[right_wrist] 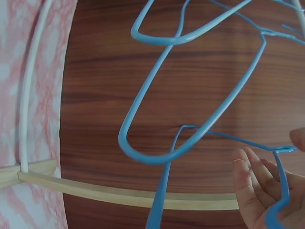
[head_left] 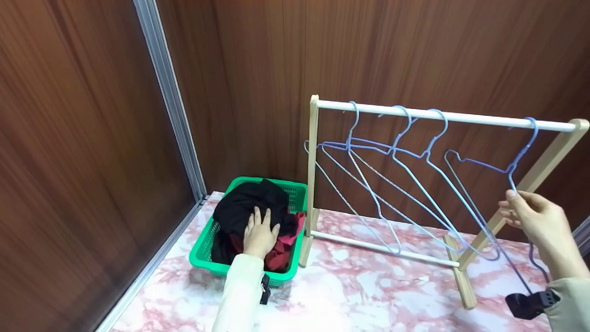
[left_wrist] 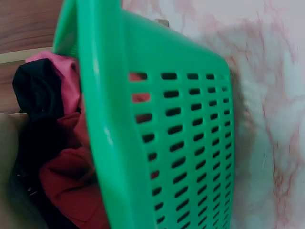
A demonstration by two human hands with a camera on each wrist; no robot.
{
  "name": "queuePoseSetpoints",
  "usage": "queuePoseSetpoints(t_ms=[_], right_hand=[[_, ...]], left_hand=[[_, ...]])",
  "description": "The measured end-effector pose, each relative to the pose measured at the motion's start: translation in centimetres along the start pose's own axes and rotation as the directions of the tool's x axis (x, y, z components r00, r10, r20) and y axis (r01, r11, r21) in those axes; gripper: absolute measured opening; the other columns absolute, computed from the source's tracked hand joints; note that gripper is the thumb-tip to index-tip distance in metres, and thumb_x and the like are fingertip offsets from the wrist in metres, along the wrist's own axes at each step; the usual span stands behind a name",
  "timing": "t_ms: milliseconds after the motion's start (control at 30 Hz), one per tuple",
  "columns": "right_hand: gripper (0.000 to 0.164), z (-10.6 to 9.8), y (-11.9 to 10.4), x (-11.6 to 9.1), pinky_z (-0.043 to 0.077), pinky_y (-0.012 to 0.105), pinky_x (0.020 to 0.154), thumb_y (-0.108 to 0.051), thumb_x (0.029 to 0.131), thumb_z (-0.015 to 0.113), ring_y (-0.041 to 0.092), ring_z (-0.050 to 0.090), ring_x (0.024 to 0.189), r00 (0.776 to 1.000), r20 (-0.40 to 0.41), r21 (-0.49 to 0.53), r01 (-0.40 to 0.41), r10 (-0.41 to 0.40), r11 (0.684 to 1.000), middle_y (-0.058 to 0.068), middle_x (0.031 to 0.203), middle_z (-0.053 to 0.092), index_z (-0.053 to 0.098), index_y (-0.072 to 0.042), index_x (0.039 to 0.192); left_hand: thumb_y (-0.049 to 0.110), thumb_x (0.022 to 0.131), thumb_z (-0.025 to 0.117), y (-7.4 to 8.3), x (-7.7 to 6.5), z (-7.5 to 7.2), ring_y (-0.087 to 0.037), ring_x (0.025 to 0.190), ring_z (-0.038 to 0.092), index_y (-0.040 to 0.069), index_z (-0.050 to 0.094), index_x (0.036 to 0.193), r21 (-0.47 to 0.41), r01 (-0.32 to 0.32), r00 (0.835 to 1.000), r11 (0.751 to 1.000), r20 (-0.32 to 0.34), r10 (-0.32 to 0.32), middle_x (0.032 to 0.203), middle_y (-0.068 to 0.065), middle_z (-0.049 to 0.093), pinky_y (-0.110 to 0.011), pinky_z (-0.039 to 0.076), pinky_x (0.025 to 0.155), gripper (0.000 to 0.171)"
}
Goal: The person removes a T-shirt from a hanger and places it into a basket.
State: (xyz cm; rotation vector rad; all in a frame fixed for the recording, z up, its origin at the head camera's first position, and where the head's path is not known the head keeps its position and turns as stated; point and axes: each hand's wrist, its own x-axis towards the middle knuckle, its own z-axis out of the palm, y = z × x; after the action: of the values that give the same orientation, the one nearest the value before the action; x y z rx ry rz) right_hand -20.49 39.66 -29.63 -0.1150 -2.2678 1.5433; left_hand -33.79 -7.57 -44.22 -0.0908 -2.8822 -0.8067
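In the head view, my left hand [head_left: 261,237] rests with spread fingers on a black garment [head_left: 251,203] in the green plastic basket [head_left: 200,251]. Dark red cloth [head_left: 278,258] and pink cloth [head_left: 288,239] lie beside it. My right hand [head_left: 544,219] is at the rightmost blue hanger [head_left: 523,154], which hangs from the white rail [head_left: 488,119]. In the right wrist view, the fingers [right_wrist: 257,183] reach loosely past one arm of this hanger, apart from the thumb. Only part of the left hand shows in the left wrist view.
Several more blue hangers [head_left: 435,138] hang further left on the rail, some overlapping. The rack has wooden side posts [head_left: 312,161] and a lower white bar [head_left: 382,249], and stands on a pink-and-white marbled surface [head_left: 341,295]. Brown wood-grain panels [head_left: 258,92] rise behind and left.
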Motion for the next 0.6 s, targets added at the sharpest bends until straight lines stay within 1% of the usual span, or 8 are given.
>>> queuePoseSetpoints(t_ms=[167, 267, 300, 367, 433, 500, 533, 600], right_hand=[[0.012, -0.3, 0.3, 0.0, 0.05, 0.009, 0.059, -0.036, 0.098, 0.045, -0.009, 0.063, 0.064, 0.999, -0.028, 0.037, -0.025, 0.026, 0.999, -0.027, 0.071, 0.064, 0.051, -0.027, 0.093], [0.015, -0.6, 0.8, -0.1, 0.049, 0.009, 0.058, -0.035, 0.099, 0.043, -0.008, 0.063, 0.063, 0.999, -0.041, 0.116, -0.029, 0.034, 0.993, -0.025, 0.07, 0.065, 0.054, -0.028, 0.089], [0.017, -0.7, 1.0, -0.1, 0.049, 0.009, 0.058, -0.034, 0.099, 0.042, -0.008, 0.063, 0.063, 0.998, -0.045, 0.125, -0.027, 0.033, 0.992, -0.026, 0.07, 0.065, 0.054, -0.029, 0.089], [0.02, -0.9, 1.5, -0.3, 0.049, 0.008, 0.058, -0.031, 0.101, 0.038, -0.009, 0.062, 0.062, 0.997, -0.059, 0.121, -0.038, 0.045, 0.992, -0.027, 0.069, 0.064, 0.053, -0.031, 0.088], [0.022, -1.2, 2.1, -0.4, 0.048, 0.007, 0.058, -0.027, 0.101, 0.034, -0.011, 0.061, 0.061, 0.996, -0.071, 0.079, -0.052, 0.058, 0.996, -0.03, 0.068, 0.061, 0.052, -0.031, 0.09], [0.028, -1.4, 2.8, -0.6, 0.047, 0.006, 0.058, -0.025, 0.102, 0.03, -0.015, 0.058, 0.061, 0.994, -0.088, -0.028, -0.072, 0.069, 0.997, -0.035, 0.068, 0.056, 0.057, -0.021, 0.106], [0.033, -1.5, 3.1, -0.7, 0.047, 0.005, 0.059, -0.023, 0.101, 0.029, -0.017, 0.056, 0.061, 0.993, -0.096, -0.077, -0.081, 0.073, 0.994, -0.037, 0.068, 0.054, 0.056, -0.013, 0.116], [0.045, -1.7, 3.8, -0.9, 0.046, 0.005, 0.058, -0.023, 0.101, 0.027, -0.02, 0.053, 0.061, 0.991, -0.112, -0.176, -0.097, 0.078, 0.98, -0.04, 0.068, 0.048, 0.047, 0.004, 0.131]], left_hand=[[0.035, 0.097, 0.048, 0.1, 0.1, 0.0, -0.038, 0.145, 0.018, 0.011, 0.033, 0.147, 0.01, 0.008, 0.999, 1.0, -0.037, -0.007, 0.157, -0.021, 0.018, -0.052, 0.021, 0.115, 0.057], [0.036, 0.096, 0.049, 0.1, 0.2, 0.0, -0.039, 0.145, 0.018, 0.012, 0.034, 0.147, 0.012, 0.006, 0.999, 1.0, -0.051, -0.005, 0.156, -0.021, 0.019, -0.053, 0.021, 0.115, 0.058], [0.037, 0.096, 0.049, 0.1, 0.2, 0.1, -0.039, 0.145, 0.018, 0.012, 0.034, 0.147, 0.013, 0.004, 0.999, 1.0, -0.054, -0.004, 0.156, -0.02, 0.02, -0.053, 0.021, 0.115, 0.059], [0.037, 0.096, 0.05, 0.2, 0.2, 0.1, -0.038, 0.145, 0.018, 0.012, 0.034, 0.147, 0.019, -0.001, 0.998, 1.0, -0.061, 0.002, 0.156, -0.02, 0.02, -0.053, 0.02, 0.115, 0.059], [0.038, 0.095, 0.05, 0.4, 0.1, 0.0, -0.038, 0.145, 0.018, 0.013, 0.033, 0.147, 0.029, -0.006, 0.998, 1.0, -0.064, 0.007, 0.157, -0.019, 0.02, -0.053, 0.02, 0.115, 0.06], [0.039, 0.095, 0.05, 0.6, 0.1, 0.0, -0.037, 0.145, 0.018, 0.014, 0.033, 0.147, 0.04, -0.01, 0.998, 0.999, -0.068, 0.012, 0.157, -0.018, 0.02, -0.053, 0.02, 0.116, 0.061], [0.039, 0.095, 0.051, 0.7, 0.1, -0.1, -0.037, 0.146, 0.018, 0.014, 0.033, 0.147, 0.044, -0.013, 0.997, 0.999, -0.071, 0.016, 0.157, -0.018, 0.02, -0.053, 0.019, 0.116, 0.061], [0.04, 0.094, 0.051, 0.9, 0.1, -0.1, -0.037, 0.146, 0.017, 0.015, 0.033, 0.148, 0.05, -0.022, 0.997, 0.999, -0.076, 0.025, 0.157, -0.018, 0.02, -0.053, 0.019, 0.116, 0.062]])
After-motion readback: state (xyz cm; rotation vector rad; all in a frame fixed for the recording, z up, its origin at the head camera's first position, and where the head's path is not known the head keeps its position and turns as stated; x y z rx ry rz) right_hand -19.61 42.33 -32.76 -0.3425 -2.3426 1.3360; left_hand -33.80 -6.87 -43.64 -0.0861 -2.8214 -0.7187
